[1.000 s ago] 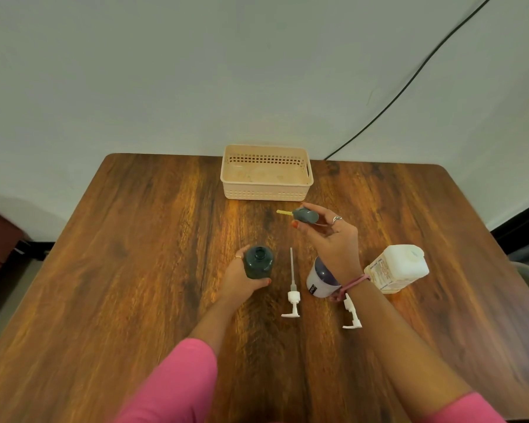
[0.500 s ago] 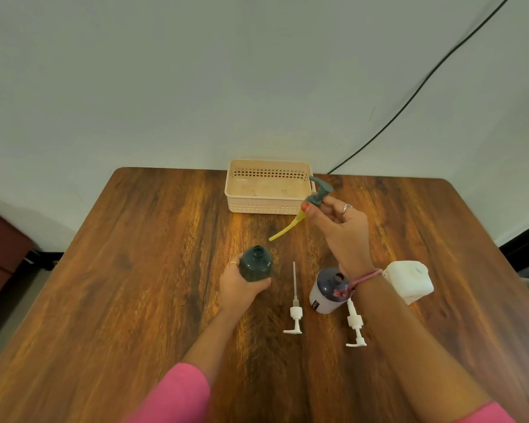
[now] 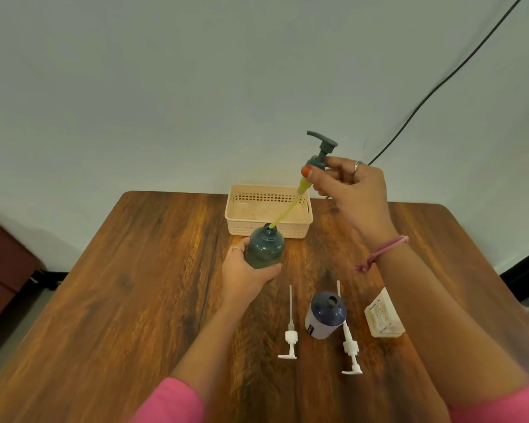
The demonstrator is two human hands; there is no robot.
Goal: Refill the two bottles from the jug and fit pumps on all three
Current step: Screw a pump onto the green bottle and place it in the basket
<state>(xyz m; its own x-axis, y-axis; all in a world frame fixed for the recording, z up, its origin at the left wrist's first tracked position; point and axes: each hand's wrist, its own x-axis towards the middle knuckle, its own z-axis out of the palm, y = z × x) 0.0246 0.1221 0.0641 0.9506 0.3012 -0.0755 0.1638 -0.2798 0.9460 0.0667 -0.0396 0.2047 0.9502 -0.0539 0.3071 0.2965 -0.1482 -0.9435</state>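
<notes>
My left hand (image 3: 247,274) grips a dark teal bottle (image 3: 264,247) that stands upright on the wooden table (image 3: 129,300). Raised high, my right hand (image 3: 350,193) holds a teal pump (image 3: 319,154) by its collar. Its yellow tube (image 3: 289,207) slants down and its tip sits in the bottle's open mouth. A blue-and-white bottle (image 3: 326,315) stands open nearer me. Two white pumps lie flat, one (image 3: 290,334) to its left and one (image 3: 348,343) partly behind it to the right. The white jug (image 3: 384,314) is mostly hidden behind my right forearm.
A beige slotted basket (image 3: 269,210) sits at the table's far edge against the pale wall. A black cable (image 3: 440,83) runs down the wall at the right. Dark furniture (image 3: 3,270) stands off the table's left side.
My right hand lifted the teal pump upward and swung its tube down until the tip reached the teal bottle's mouth. My view tilted, so the table sits lower. The left hand kept its grip.
</notes>
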